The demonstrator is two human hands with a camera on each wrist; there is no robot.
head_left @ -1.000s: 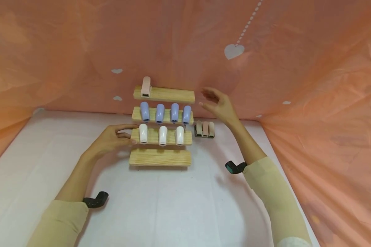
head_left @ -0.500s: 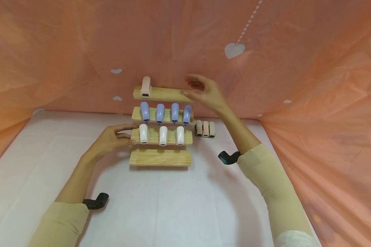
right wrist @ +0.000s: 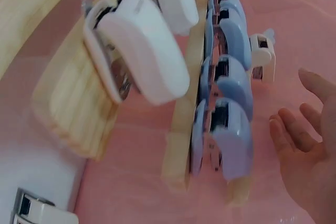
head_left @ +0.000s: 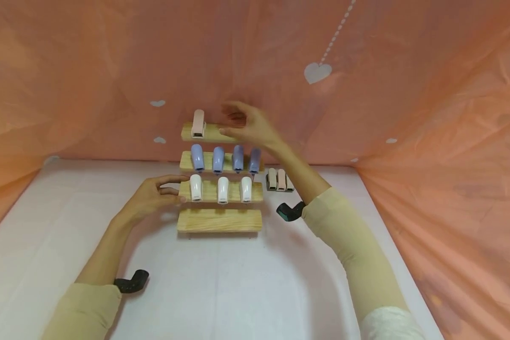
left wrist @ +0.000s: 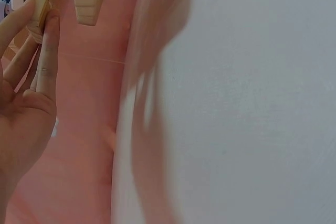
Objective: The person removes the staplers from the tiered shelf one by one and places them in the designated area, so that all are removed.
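Note:
A stepped wooden rack bears small staplers. My left hand (head_left: 150,196) pinches the left end of the shelf with three white staplers (head_left: 223,190); in the left wrist view its fingers (left wrist: 48,56) lie against the wooden end (left wrist: 43,4). Over the right part of the top shelf (head_left: 214,133), my right hand (head_left: 255,126) hovers with fingers loosely bent and nothing held. To its left a pink stapler (head_left: 198,123) stands on that shelf. Several purple staplers (head_left: 218,159) line the shelf below. In the right wrist view the right hand (right wrist: 310,150) is apart from the purple staplers (right wrist: 233,135).
Three small staplers (head_left: 281,180), beige and pink, stand side by side on the white table (head_left: 238,283), right of the rack. The lowest shelf (head_left: 219,221) is bare wood. An orange-pink sheet with hearts (head_left: 110,80) hangs behind and at both sides.
My right hand has moved left, from beyond the rack's right end to above the top shelf near the pink stapler. The left hand has kept its hold on the shelf.

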